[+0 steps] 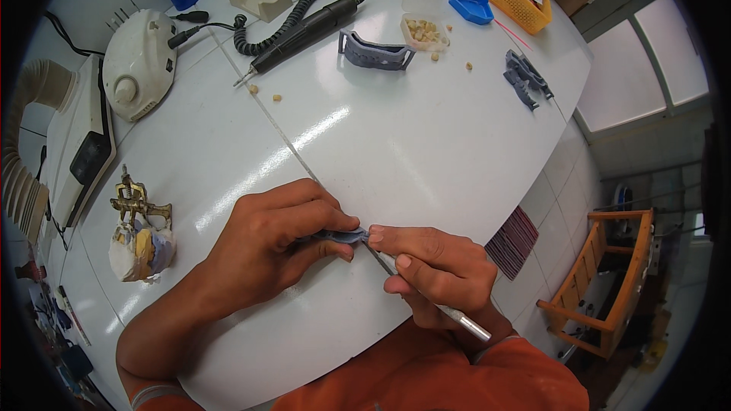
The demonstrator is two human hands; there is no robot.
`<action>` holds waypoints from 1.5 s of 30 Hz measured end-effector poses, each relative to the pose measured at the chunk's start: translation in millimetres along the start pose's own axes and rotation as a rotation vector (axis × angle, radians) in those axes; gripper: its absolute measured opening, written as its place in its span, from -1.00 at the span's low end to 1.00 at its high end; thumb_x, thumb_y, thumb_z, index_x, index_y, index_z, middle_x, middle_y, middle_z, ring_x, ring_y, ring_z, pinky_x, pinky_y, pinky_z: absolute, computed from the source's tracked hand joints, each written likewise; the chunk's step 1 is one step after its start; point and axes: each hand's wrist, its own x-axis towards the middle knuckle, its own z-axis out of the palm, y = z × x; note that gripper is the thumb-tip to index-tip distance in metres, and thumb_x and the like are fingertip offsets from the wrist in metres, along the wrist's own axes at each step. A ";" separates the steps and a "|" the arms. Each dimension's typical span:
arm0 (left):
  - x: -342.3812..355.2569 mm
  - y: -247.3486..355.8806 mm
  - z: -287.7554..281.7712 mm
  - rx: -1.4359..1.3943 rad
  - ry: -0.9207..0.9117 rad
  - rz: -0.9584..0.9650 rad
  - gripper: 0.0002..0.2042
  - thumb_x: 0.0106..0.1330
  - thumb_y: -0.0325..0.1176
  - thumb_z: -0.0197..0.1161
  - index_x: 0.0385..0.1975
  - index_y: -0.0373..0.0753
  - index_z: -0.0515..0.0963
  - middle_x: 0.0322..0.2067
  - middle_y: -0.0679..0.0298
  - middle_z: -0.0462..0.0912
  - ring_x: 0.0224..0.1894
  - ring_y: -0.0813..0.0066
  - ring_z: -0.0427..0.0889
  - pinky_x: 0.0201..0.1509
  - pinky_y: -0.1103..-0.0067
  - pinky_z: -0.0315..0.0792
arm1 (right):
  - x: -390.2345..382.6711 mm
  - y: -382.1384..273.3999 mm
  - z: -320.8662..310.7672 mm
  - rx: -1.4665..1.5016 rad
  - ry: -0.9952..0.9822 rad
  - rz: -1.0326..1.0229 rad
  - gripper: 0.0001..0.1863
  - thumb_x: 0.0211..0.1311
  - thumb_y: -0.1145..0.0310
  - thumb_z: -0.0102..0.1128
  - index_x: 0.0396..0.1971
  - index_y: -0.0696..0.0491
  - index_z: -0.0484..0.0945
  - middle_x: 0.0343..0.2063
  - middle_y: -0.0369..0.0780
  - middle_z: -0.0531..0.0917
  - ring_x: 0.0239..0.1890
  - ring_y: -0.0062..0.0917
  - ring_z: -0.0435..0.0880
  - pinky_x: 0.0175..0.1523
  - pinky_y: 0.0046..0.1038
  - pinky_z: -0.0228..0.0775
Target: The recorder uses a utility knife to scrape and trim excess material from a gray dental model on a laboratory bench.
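My left hand point(278, 228) pinches a small blue-grey piece point(349, 236) between thumb and fingers, low over the white table. Most of that piece is hidden by the fingers. My right hand point(445, 266) is closed around a slim silver-handled tool point(474, 327), its front end angled up toward the piece. Right fingertips meet the piece's right end, and the tool's tip is too small to make out. Farther back, a grey curved dental tray point(375, 53) stands on the table, while similar grey parts point(525, 80) lie at the right.
A brass articulator with a dental model point(141, 240) stands left. Behind it are a white control box point(139, 65) and a corded black handpiece point(308, 33). Small tooth-like pieces fill a clear box point(424, 31). A blue dish point(471, 6) and yellow basket point(520, 0) sit back right.
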 end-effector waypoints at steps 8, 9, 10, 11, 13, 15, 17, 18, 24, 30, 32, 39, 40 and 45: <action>0.0 -0.8 0.3 0.004 0.009 0.005 -0.70 0.12 -0.51 0.68 -0.13 -0.28 0.82 -0.22 0.21 0.79 -0.18 0.37 0.83 -0.13 0.50 0.71 | 2.8 -1.2 -1.9 0.025 -0.005 0.002 -0.74 0.44 0.41 0.47 -0.21 0.15 0.49 -0.14 0.12 0.85 -0.08 -0.05 0.93 -0.07 -0.20 0.90; 0.1 -0.6 0.4 0.009 0.006 0.005 -0.70 0.12 -0.51 0.68 -0.13 -0.27 0.82 -0.22 0.21 0.79 -0.19 0.37 0.83 -0.13 0.50 0.71 | 2.9 -1.4 -2.1 0.028 -0.004 0.008 -0.75 0.44 0.42 0.46 -0.22 0.15 0.49 -0.14 0.12 0.85 -0.08 -0.04 0.93 -0.07 -0.20 0.89; 0.1 -0.5 0.6 0.010 0.006 0.004 -0.70 0.12 -0.51 0.68 -0.13 -0.27 0.82 -0.22 0.21 0.79 -0.19 0.37 0.83 -0.13 0.50 0.71 | 2.8 -1.4 -2.3 0.031 -0.004 0.013 -0.75 0.45 0.43 0.46 -0.22 0.15 0.49 -0.14 0.13 0.85 -0.08 -0.04 0.93 -0.08 -0.20 0.89; 0.0 -0.5 0.6 0.008 0.006 0.003 -0.70 0.12 -0.51 0.68 -0.13 -0.27 0.83 -0.22 0.21 0.79 -0.19 0.37 0.83 -0.13 0.50 0.71 | 2.9 -1.6 -2.4 0.031 -0.003 0.013 -0.75 0.45 0.43 0.46 -0.22 0.15 0.49 -0.14 0.13 0.85 -0.08 -0.04 0.93 -0.08 -0.20 0.89; -0.1 -0.3 0.5 0.009 0.005 0.002 -0.70 0.13 -0.50 0.68 -0.12 -0.27 0.83 -0.22 0.22 0.79 -0.19 0.38 0.83 -0.13 0.50 0.71 | 3.1 -1.8 -2.3 0.038 0.000 0.016 -0.76 0.45 0.44 0.46 -0.22 0.15 0.50 -0.14 0.14 0.84 -0.08 -0.03 0.93 -0.08 -0.21 0.89; 0.2 0.2 0.5 0.016 0.008 0.007 -0.70 0.13 -0.49 0.69 -0.12 -0.26 0.83 -0.22 0.22 0.79 -0.19 0.38 0.83 -0.13 0.50 0.71 | 2.1 -1.1 -2.1 0.039 0.005 0.017 -0.76 0.45 0.44 0.46 -0.22 0.15 0.50 -0.15 0.13 0.85 -0.08 -0.03 0.93 -0.08 -0.21 0.89; -0.5 -0.8 1.0 0.014 0.008 0.004 -0.70 0.12 -0.49 0.69 -0.12 -0.27 0.83 -0.22 0.22 0.79 -0.19 0.37 0.83 -0.13 0.50 0.71 | 1.3 -1.2 -2.3 0.039 0.009 0.018 -0.77 0.45 0.45 0.46 -0.22 0.15 0.51 -0.15 0.13 0.85 -0.08 -0.03 0.93 -0.07 -0.21 0.89; -0.8 -1.2 1.2 0.011 0.009 0.001 -0.70 0.12 -0.49 0.69 -0.12 -0.27 0.83 -0.22 0.22 0.79 -0.19 0.37 0.83 -0.14 0.49 0.70 | 0.7 -1.4 -2.7 0.035 0.003 0.024 -0.77 0.45 0.44 0.46 -0.20 0.14 0.52 -0.15 0.14 0.85 -0.07 -0.03 0.93 -0.06 -0.20 0.89; 0.0 -0.7 -0.6 0.017 -0.008 0.040 -0.70 0.13 -0.52 0.68 -0.12 -0.26 0.83 -0.20 0.24 0.75 -0.19 0.40 0.80 -0.15 0.50 0.69 | -8.3 4.2 -3.7 0.117 0.080 0.050 -0.71 0.37 0.38 0.54 -0.15 0.14 0.55 -0.10 0.15 0.84 -0.02 -0.04 0.91 -0.05 -0.22 0.89; 0.6 -3.2 -0.9 0.079 -0.007 0.130 -0.68 0.13 -0.55 0.67 -0.09 -0.25 0.83 -0.14 0.23 0.73 -0.16 0.40 0.78 -0.13 0.51 0.70 | -7.0 3.4 -5.8 0.145 0.243 0.068 -0.69 0.36 0.31 0.61 -0.15 0.12 0.62 -0.37 -0.07 0.77 -0.30 -0.33 0.89 -0.30 -0.42 0.75; 1.1 -1.9 -0.8 0.078 -0.006 0.117 -0.69 0.15 -0.56 0.65 -0.08 -0.25 0.83 -0.13 0.22 0.73 -0.14 0.39 0.79 -0.10 0.50 0.71 | -10.0 3.0 -10.0 0.124 0.251 0.106 -0.72 0.36 0.34 0.60 -0.15 0.12 0.64 -0.37 -0.09 0.77 -0.34 -0.38 0.85 -0.33 -0.45 0.70; 1.2 2.6 1.8 0.101 0.037 0.127 -0.70 0.26 -0.59 0.53 0.00 -0.26 0.82 -0.10 0.17 0.74 -0.06 0.30 0.83 0.06 0.46 0.72 | -10.4 5.6 -11.4 0.063 0.303 0.118 -0.90 0.57 0.54 0.30 -0.04 0.17 0.70 -0.39 -0.16 0.77 -0.41 -0.51 0.73 -0.27 -0.48 0.63; 0.8 2.9 1.9 0.105 0.040 0.136 -0.70 0.26 -0.59 0.53 0.00 -0.26 0.82 -0.10 0.17 0.74 -0.06 0.30 0.83 0.06 0.46 0.72 | -12.6 7.4 -11.2 0.131 0.342 0.148 -0.89 0.60 0.54 0.26 -0.01 0.18 0.70 -0.40 -0.15 0.76 -0.39 -0.52 0.75 -0.22 -0.48 0.66; -5.5 -4.5 4.2 -0.069 0.099 0.094 -0.66 0.30 -0.62 0.50 0.08 -0.29 0.78 0.06 0.12 0.72 0.01 0.36 0.80 0.11 0.46 0.68 | -7.2 2.2 -4.6 0.366 0.422 0.343 -0.56 0.61 0.67 0.02 0.40 0.26 0.52 0.17 0.12 0.76 0.16 -0.21 0.85 0.09 -0.36 0.78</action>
